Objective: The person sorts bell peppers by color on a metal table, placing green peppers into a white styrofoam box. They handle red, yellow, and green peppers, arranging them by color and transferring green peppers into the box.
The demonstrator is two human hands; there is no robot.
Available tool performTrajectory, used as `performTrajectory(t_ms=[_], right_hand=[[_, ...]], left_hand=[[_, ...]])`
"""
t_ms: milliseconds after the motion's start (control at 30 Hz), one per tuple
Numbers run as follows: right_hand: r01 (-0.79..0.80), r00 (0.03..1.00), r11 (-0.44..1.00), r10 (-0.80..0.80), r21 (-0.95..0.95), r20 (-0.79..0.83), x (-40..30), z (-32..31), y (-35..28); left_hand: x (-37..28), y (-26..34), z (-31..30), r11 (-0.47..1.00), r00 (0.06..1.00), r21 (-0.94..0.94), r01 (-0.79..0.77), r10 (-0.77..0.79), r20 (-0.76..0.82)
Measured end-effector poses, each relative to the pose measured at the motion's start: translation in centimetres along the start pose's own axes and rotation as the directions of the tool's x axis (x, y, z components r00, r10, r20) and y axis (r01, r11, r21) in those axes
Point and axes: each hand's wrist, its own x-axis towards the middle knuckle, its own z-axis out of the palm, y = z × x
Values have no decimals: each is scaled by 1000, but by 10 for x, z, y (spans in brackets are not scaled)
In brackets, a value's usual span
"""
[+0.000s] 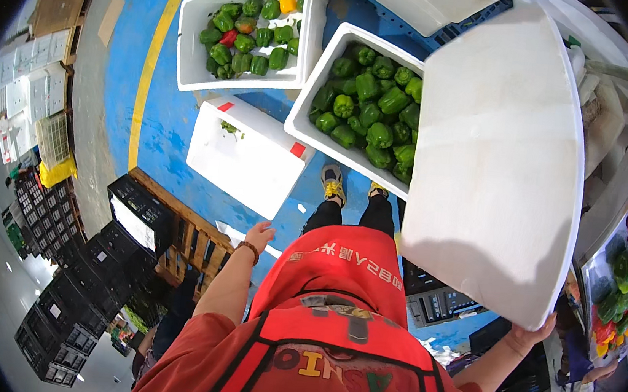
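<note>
My right hand point(529, 333) grips the lower right edge of a large white foam lid point(496, 158), which stands in front of the right part of a foam box. My left hand point(259, 236), with a beaded bracelet at its wrist, hangs with fingers apart and holds nothing. Green bell peppers point(370, 104) fill the white foam box point(347, 156) before my feet. Further left, another foam box point(190, 59) holds green peppers with a few red, orange and yellow ones. Below it lies a white foam box or lid point(249, 160) with red tape and a leafy scrap inside.
A wooden pallet point(194, 241) with black crates point(140, 215) stands to the left. Stacked foam boxes point(38, 92) line the far left. At the far right, mixed peppers point(624, 280) lie near another person's hand point(601, 372). A yellow line point(145, 80) crosses the blue floor.
</note>
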Motion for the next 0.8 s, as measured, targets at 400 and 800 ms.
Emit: performTrajectory(t_ms=[400, 800], right_hand=[[-115, 987, 989, 124, 93, -103, -5, 9, 28], [-139, 973, 987, 151, 83, -173, 14, 1, 39]], left_hand=[[2, -5, -16, 995, 998, 83, -62, 60, 19], [6, -27, -7, 995, 998, 79, -55, 53, 31]])
